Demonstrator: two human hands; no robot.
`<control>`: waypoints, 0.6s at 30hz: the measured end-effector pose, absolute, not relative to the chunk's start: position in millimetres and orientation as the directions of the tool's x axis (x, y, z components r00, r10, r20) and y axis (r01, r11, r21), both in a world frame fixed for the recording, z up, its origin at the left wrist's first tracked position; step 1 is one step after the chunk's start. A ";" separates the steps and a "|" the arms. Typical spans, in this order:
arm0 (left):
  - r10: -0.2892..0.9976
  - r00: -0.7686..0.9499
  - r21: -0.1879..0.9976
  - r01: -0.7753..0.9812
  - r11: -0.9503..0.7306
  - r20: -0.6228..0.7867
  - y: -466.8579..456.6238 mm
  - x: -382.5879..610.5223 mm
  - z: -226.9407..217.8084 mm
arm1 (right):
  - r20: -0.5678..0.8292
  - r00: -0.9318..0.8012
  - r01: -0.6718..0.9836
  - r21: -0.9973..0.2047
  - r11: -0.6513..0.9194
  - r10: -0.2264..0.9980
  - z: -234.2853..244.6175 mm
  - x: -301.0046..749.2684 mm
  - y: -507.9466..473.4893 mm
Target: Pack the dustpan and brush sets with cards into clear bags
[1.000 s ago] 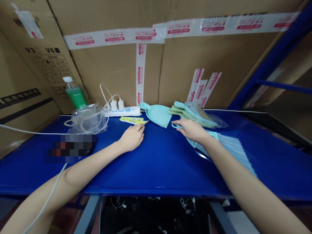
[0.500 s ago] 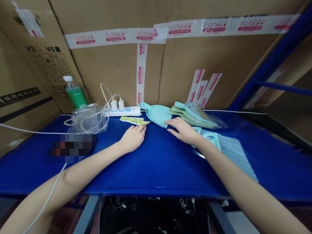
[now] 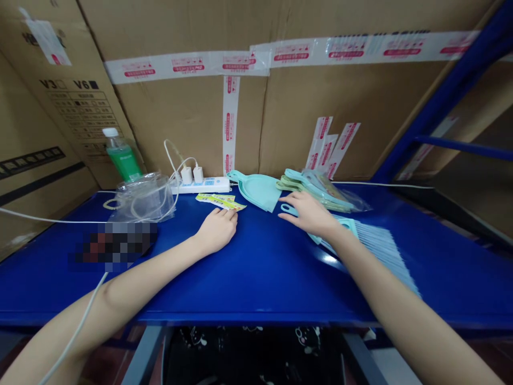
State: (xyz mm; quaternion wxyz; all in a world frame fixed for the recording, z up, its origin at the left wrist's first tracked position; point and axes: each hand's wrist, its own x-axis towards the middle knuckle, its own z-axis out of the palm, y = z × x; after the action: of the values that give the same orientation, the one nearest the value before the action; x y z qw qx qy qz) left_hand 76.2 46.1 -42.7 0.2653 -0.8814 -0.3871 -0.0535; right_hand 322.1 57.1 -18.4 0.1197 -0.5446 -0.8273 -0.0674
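Observation:
My left hand (image 3: 217, 229) rests on the blue table with fingers loosely bent, and its fingertips lie at the near edge of yellow-green printed slips (image 3: 220, 200). Nothing shows in its grip. My right hand (image 3: 308, 215) is open, thumb and forefinger apart on either side of the looped handle end of a light-blue hand brush (image 3: 382, 248). The hand and forearm cover part of the brush, whose bristles fan to the right. Just left of these fingers lies a turquoise dustpan (image 3: 260, 191). Behind the hand are bagged green and blue dustpans (image 3: 320, 190).
At the back stands a white power strip (image 3: 206, 185) with two chargers plugged in. A green-liquid bottle (image 3: 124, 160), a clear plastic bag (image 3: 142, 198) and a blurred-out dark object (image 3: 116, 243) are on the left. Large cardboard boxes (image 3: 180, 112) wall the back.
My right hand has moved off the turquoise dustpan, slightly right, to the brush's handle, which now shows between the fingers. My left fingers have drawn back slightly from the slips. The view has shifted slightly.

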 end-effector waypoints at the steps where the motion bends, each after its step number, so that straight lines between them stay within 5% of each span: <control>1: 0.658 0.690 -0.428 0.715 -0.554 0.301 45.8 76.3 -42.8 | 0.246 -0.374 0.918 -0.041 0.395 0.894 -17.4 329.6 57.5; 18: 0.667 0.721 -0.465 0.664 -0.586 0.189 55.9 112.3 -17.3 | 0.006 -0.309 0.950 -0.033 0.309 0.951 -7.8 359.1 51.4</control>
State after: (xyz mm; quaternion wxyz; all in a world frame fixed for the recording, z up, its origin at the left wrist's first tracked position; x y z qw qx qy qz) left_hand 112.3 55.9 -17.3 0.2601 -0.8904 -0.3735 0.0029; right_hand 359.1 51.4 -7.8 0.0121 -0.5877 -0.8089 0.0117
